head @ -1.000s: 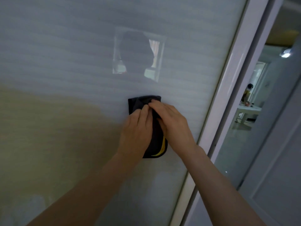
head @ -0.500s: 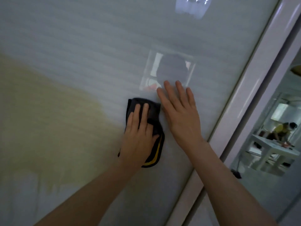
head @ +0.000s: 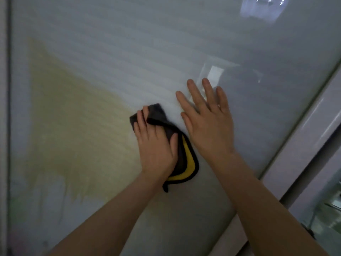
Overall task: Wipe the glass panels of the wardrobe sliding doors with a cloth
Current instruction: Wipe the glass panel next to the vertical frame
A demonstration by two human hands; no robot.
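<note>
Folded dark-grey-and-yellow cloth (head: 186, 154) lies flat against the frosted glass panel (head: 129, 52).

left hand (head: 156, 145): fingers curled, gripping | right hand (head: 206, 117): fingers straight, spread, palm flat

We record dim, cool, even light across the frosted glass panel (head: 129, 61); contrast is low and the picture is soft overall, with fine grain. Above and to the right of the right hand (head: 206, 119) we note a bright bluish window reflection (head: 262, 8) at the top edge, blurred and smeared. A second, paler glare patch (head: 215, 72) sits just above its fingertips. A thin highlight runs along the white door frame (head: 304, 130) to the right. We see only faint shadows under both hands. Straight edges bow toward the corners, typical of wide-angle distortion. The lower right corner is murky and unfocused.
</note>
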